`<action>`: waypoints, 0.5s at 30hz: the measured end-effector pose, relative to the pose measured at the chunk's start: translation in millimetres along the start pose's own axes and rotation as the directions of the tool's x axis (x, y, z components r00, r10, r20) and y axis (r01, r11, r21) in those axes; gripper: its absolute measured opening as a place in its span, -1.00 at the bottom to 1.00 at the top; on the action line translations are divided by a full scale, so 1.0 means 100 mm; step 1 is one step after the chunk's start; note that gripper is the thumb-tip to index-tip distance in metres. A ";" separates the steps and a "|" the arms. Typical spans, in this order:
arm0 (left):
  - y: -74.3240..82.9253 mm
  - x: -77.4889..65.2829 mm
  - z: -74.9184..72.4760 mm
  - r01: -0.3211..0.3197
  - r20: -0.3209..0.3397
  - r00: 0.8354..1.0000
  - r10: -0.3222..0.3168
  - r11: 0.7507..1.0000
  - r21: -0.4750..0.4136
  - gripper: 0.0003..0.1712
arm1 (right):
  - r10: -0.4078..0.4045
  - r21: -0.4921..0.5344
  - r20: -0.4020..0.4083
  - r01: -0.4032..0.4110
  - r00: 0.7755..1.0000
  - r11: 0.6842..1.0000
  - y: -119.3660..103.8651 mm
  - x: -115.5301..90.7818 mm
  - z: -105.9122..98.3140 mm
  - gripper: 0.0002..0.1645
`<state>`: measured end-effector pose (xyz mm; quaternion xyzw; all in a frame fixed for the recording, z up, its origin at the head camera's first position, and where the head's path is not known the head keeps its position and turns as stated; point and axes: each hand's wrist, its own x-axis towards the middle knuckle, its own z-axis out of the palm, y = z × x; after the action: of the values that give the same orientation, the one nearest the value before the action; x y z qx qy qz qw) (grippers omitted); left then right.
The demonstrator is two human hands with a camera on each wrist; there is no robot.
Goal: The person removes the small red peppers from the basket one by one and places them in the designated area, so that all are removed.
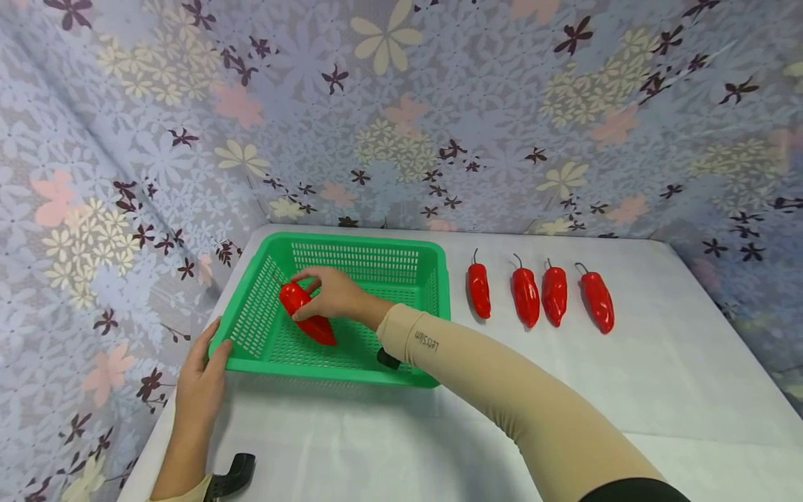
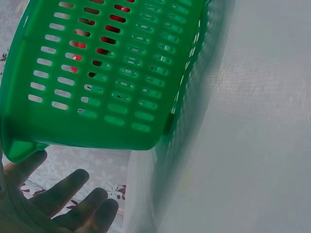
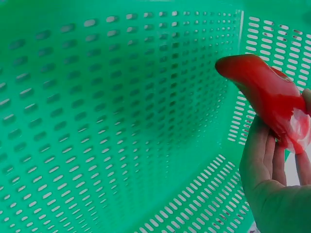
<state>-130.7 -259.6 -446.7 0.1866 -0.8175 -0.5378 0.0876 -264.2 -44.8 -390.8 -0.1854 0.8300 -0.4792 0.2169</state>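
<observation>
A red chili pepper (image 1: 320, 329) with a glossy skin is held in my right hand (image 1: 332, 293), inside a green plastic basket (image 1: 364, 378). The right wrist view shows the pepper (image 3: 265, 87) tilted, its tip pointing up and left, fingers round its thicker end. At the basket's near left corner, my left hand (image 1: 201, 380) grips the rim, thumb on top. In the left wrist view one finger of this hand (image 2: 58, 208) touches the rim's underside while the others stretch out below it. Red shows through the slots of the basket wall (image 2: 97, 131).
Right of the basket, several red peppers lie in a row on the white tabletop (image 1: 665, 369), among them a slim one (image 1: 479, 289) and the rightmost one (image 1: 598, 301). Flower-patterned cloth (image 1: 477, 111) hangs behind and at the sides.
</observation>
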 end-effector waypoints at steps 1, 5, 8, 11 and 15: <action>0.00 0.00 0.00 0.001 0.002 1.000 -0.001 1.000 0.000 -0.34 | -0.002 0.002 -0.007 0.002 1.000 1.000 -0.01 -0.01 -0.01 -0.25; 0.00 -0.02 0.00 -0.002 0.006 1.000 0.002 1.000 0.008 -0.34 | -0.022 0.011 -0.044 0.023 0.999 1.000 -0.05 -0.04 -0.05 -0.27; 0.00 -0.03 0.00 -0.004 0.009 1.000 0.004 1.000 0.007 -0.34 | -0.030 0.024 -0.069 0.032 0.997 0.999 -0.10 -0.08 -0.14 -0.27; -0.01 -0.02 0.00 0.003 0.011 1.000 -0.003 1.000 0.011 -0.34 | -0.005 0.061 -0.097 0.011 0.995 0.998 -0.15 -0.11 -0.27 -0.27; -0.01 -0.01 -0.01 0.018 0.010 1.000 -0.018 1.000 0.020 -0.33 | 0.044 0.125 -0.156 -0.025 0.987 0.992 -0.24 -0.17 -0.48 -0.27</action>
<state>-129.6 -260.3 -447.3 0.1922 -0.8215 -0.5314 0.0768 -273.5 -12.8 -345.2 -0.1186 0.8167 -0.5387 0.1694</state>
